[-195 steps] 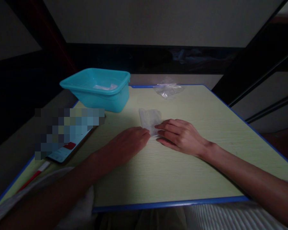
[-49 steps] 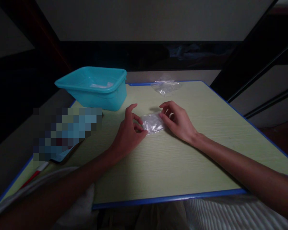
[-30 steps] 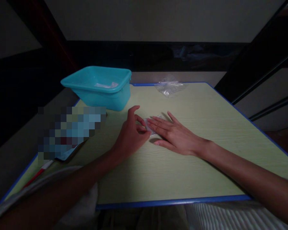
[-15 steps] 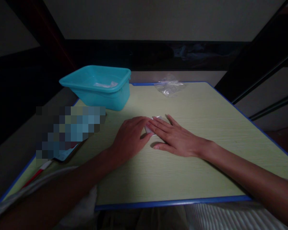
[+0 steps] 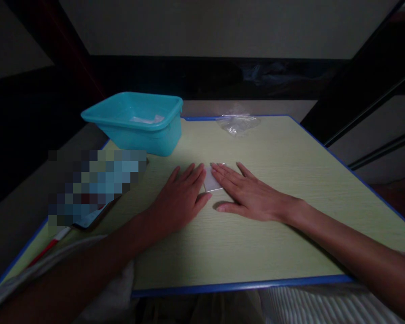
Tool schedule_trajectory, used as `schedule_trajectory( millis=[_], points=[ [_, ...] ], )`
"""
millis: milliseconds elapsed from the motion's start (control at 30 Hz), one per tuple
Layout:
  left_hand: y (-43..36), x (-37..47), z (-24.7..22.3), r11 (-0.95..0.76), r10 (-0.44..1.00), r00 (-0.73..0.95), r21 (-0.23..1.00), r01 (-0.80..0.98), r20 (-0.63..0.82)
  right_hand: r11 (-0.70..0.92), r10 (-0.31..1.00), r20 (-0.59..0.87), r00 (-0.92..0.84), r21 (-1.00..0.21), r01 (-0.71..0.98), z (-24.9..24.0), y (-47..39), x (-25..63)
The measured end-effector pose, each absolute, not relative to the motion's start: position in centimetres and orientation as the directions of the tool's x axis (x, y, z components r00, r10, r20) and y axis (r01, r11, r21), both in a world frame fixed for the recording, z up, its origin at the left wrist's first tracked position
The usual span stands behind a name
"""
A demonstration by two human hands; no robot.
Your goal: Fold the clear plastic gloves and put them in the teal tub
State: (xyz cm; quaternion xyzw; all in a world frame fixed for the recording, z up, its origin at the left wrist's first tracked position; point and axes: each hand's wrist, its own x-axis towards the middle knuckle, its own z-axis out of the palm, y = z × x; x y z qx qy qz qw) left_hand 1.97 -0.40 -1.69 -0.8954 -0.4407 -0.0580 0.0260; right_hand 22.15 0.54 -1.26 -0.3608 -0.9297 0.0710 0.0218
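Note:
A small flat white packet with a clear plastic edge (image 5: 212, 181) lies on the pale wood-patterned table (image 5: 290, 162). My right hand (image 5: 241, 191) rests flat with fingers spread, its fingertips covering the packet's right part. My left hand (image 5: 182, 195) lies palm down at the packet's left edge, fingers stretched out and thumb apart, with nothing held in it. Between the two hands the packet's middle shows.
A turquoise plastic basket (image 5: 165, 137) stands at the table's back left with something whitish inside. A crumpled clear bag (image 5: 236, 126) lies at the back edge. At the left are a blurred-out flat object (image 5: 101, 184) and a red-and-white stick (image 5: 50, 246).
My left hand has opened, its fingers spreading and shifting slightly left off the packet, so more of the packet shows. My right hand has barely moved.

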Motion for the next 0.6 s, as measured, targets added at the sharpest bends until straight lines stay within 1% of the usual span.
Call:
schedule_trajectory(
  millis=[100,167,233,300,400,467,533,600],
  points=[
    [-0.2,1.8,-1.7,-0.629,0.766,0.619,0.005,0.777,0.175,0.744,0.668,0.092,-0.738,-0.08,0.663,-1.1,0.8,22.3],
    [0.0,1.8,-1.7,-0.67,0.724,0.65,0.01,0.742,0.231,0.764,0.638,0.183,-0.748,-0.025,0.645,-1.0,1.1,22.5],
    [0.2,1.8,-1.8,-0.726,0.666,0.695,0.025,0.687,0.271,0.794,0.576,0.265,-0.773,0.041,0.606,-0.9,1.4,22.7],
    [0.3,1.8,-1.9,-0.758,0.637,0.717,0.057,0.65,0.282,0.826,0.489,0.333,-0.806,0.119,0.551,-0.9,1.6,22.9],
    [0.5,1.9,-2.0,-0.766,0.634,0.722,0.101,0.634,0.277,0.847,0.38,0.37,-0.848,0.23,0.479,-0.9,1.7,23.0],
    [0.6,2.0,-2.0,-0.769,0.63,0.721,0.102,0.631,0.287,0.847,0.341,0.367,-0.865,0.279,0.452,-0.8,1.6,23.0],
    [0.6,2.0,-2.0,-0.769,0.626,0.717,0.09,0.633,0.307,0.849,0.317,0.37,-0.873,0.3,0.435,-0.7,1.5,22.9],
    [0.7,2.0,-2.0,-0.766,0.625,0.709,0.08,0.638,0.326,0.848,0.316,0.389,-0.865,0.294,0.442,-0.6,1.5,22.8]
  ],
)
